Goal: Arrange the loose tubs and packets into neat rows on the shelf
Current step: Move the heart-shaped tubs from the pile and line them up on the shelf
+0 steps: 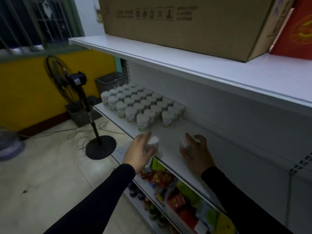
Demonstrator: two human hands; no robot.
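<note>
Several white tubs (143, 105) stand in rows on the left part of the white middle shelf (170, 132). My left hand (138, 152) grips one white tub (153, 143) near the shelf's front edge. My right hand (195, 149) grips another white tub (184, 144) a little further right, above the bare shelf surface. Both tubs are partly hidden by my fingers and blurred. The nearest tubs of the rows stand just beyond my hands.
A large cardboard box (185, 22) and a red box (297, 31) sit on the upper shelf (168, 54). Coloured packets (168, 183) and bottles fill the lower shelves. A standing fan (81, 105) and cables are on the floor to the left.
</note>
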